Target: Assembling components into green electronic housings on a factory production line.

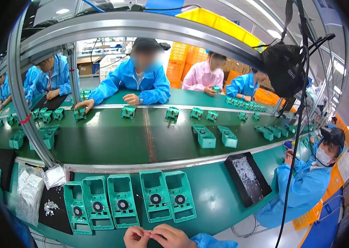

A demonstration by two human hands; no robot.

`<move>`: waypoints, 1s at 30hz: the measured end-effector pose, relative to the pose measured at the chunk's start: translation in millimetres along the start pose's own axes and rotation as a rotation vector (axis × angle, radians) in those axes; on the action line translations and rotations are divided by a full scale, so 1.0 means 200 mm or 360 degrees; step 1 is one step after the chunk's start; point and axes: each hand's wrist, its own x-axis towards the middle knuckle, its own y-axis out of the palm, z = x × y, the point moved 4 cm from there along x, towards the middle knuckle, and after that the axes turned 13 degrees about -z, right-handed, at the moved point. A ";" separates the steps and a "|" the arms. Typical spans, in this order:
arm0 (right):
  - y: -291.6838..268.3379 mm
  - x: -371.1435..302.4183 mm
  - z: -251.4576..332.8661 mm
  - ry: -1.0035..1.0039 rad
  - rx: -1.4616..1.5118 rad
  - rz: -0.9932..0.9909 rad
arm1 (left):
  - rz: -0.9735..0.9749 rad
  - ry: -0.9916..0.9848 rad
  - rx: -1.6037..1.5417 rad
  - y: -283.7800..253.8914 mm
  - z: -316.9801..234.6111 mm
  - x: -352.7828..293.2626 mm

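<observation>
My left hand point(135, 237) and my right hand point(169, 236) meet at the near edge of the bench, fingertips pinched together. Whatever lies between them is too small to make out. Just beyond them stands a row of green plastic housings point(122, 202), each with a round black speaker-like part and thin wires. Nearest to my hands are the middle housing and another green housing point(155, 198) to its right. A pile of small whitish pieces point(50, 207) lies on a black mat point(59, 223) at the left.
A black tray point(258, 194) of small clear pieces sits at the right. Plastic bags point(29, 188) lie at the left. A conveyor belt point(112, 140) carries green parts behind a metal rail. Co-workers in blue point(118, 80) sit opposite; another point(302, 186) is at the right. A black cable point(295, 153) hangs down.
</observation>
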 end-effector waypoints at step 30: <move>-0.21 0.46 -0.78 0.0023 -0.1007 0.1045 | 0.1183 0.1370 0.1988 0.28 0.34 -0.01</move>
